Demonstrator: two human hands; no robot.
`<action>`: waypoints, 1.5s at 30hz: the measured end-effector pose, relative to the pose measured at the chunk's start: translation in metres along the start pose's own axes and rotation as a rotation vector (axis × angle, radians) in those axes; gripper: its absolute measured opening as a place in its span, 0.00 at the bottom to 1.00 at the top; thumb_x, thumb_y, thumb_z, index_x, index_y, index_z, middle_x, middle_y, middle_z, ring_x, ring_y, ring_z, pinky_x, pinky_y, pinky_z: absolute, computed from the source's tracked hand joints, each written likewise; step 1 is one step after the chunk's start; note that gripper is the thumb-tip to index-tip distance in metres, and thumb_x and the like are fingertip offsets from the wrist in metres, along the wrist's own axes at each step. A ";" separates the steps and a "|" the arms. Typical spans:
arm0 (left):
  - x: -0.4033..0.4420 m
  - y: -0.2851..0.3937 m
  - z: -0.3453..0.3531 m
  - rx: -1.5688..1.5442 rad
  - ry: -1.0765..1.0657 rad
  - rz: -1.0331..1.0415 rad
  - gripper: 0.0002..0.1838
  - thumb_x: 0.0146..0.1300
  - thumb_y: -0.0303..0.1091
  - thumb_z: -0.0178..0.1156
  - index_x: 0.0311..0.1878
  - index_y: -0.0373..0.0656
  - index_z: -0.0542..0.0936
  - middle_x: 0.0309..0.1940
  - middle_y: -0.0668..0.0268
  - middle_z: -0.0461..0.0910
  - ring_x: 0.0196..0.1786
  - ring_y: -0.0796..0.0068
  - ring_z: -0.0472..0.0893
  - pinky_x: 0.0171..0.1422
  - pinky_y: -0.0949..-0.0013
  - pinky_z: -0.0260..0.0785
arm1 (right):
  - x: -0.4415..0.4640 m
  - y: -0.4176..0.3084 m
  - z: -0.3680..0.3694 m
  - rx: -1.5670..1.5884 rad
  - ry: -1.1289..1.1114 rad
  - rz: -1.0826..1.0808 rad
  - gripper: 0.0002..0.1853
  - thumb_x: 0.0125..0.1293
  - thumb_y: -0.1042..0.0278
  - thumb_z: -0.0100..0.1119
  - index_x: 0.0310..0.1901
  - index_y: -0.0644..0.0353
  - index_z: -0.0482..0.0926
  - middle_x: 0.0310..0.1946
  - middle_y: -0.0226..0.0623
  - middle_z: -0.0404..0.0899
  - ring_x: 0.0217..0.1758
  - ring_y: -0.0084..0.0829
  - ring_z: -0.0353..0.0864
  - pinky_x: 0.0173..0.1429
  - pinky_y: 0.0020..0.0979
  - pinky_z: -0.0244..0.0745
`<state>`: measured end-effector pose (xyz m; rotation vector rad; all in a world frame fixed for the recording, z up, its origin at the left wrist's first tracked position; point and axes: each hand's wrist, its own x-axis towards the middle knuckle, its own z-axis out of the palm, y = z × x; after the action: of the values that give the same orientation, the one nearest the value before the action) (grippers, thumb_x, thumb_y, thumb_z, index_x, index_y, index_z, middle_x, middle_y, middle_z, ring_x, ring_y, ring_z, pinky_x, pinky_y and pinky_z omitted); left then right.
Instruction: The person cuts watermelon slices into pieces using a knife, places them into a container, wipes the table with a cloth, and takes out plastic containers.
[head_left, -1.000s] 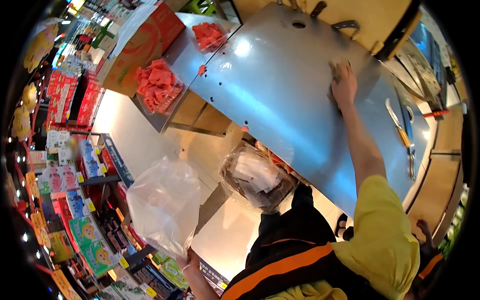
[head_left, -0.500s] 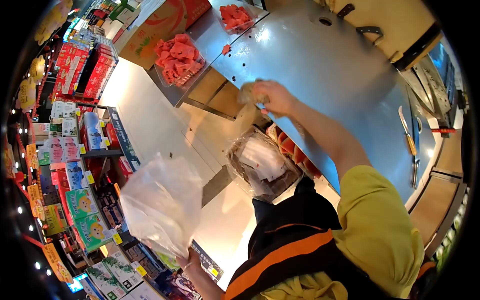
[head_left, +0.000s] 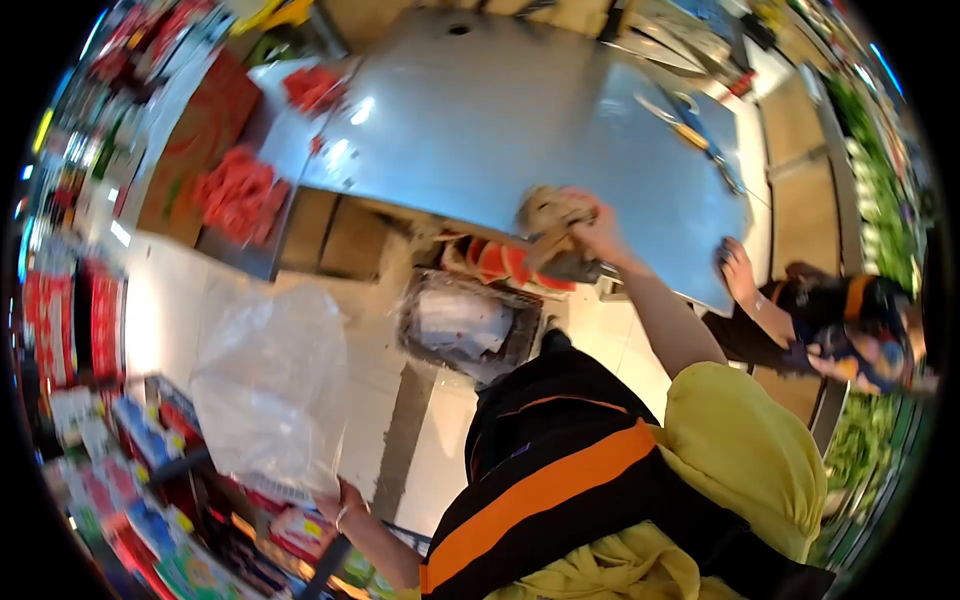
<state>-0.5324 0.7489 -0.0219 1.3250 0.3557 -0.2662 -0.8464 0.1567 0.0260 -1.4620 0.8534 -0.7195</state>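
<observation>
My right hand (head_left: 597, 228) is closed on a crumpled greyish-brown cloth (head_left: 552, 222) at the near edge of the metal table (head_left: 450, 120). Part of the cloth hangs over that edge. Down at the left, my left hand (head_left: 342, 500) grips a translucent plastic bag (head_left: 270, 380), which billows out above it. Below the table edge, red watermelon pieces with rind (head_left: 495, 262) show beside a plastic-lined bin (head_left: 465, 320). Cut watermelon chunks fill one tray (head_left: 240, 195) and another tray (head_left: 314, 90) at the table's left end.
A knife (head_left: 685, 132) lies on the table's right part. At the right edge stands another person (head_left: 850, 320), one hand near the table corner. A cardboard box (head_left: 195, 150) stands at the upper left, packaged goods (head_left: 140, 500) at the lower left, and green vegetables (head_left: 865, 430) far right.
My right hand has come from the tabletop to its near edge with the cloth. The view has turned, bringing the other person into sight on the right. The bag stays in my left hand.
</observation>
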 end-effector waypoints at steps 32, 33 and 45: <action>-0.144 0.001 0.301 0.110 -0.052 0.070 0.11 0.59 0.30 0.53 0.42 0.35 0.74 0.38 0.61 0.78 0.36 0.68 0.79 0.38 0.68 0.73 | 0.002 -0.026 -0.085 -0.448 0.223 -0.375 0.26 0.54 0.63 0.62 0.56 0.57 0.72 0.57 0.42 0.70 0.62 0.43 0.65 0.64 0.41 0.60; -0.144 0.001 0.305 0.243 0.037 0.193 0.10 0.57 0.30 0.54 0.40 0.33 0.75 0.36 0.61 0.78 0.32 0.70 0.78 0.33 0.70 0.71 | -0.007 -0.055 -0.075 -0.449 0.202 -0.389 0.26 0.54 0.63 0.62 0.56 0.57 0.72 0.57 0.42 0.70 0.62 0.43 0.65 0.64 0.41 0.60; -0.095 0.076 0.321 0.865 -0.428 1.030 0.10 0.59 0.29 0.55 0.42 0.34 0.76 0.27 0.55 0.78 0.25 0.62 0.76 0.32 0.65 0.69 | -0.032 -0.225 0.142 -0.520 -0.219 -1.045 0.25 0.50 0.70 0.64 0.53 0.57 0.73 0.49 0.38 0.75 0.48 0.39 0.77 0.50 0.33 0.75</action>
<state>-0.5572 0.4519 0.1491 2.0501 -0.9060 0.2102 -0.7241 0.2582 0.2415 -2.4354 0.0227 -1.1014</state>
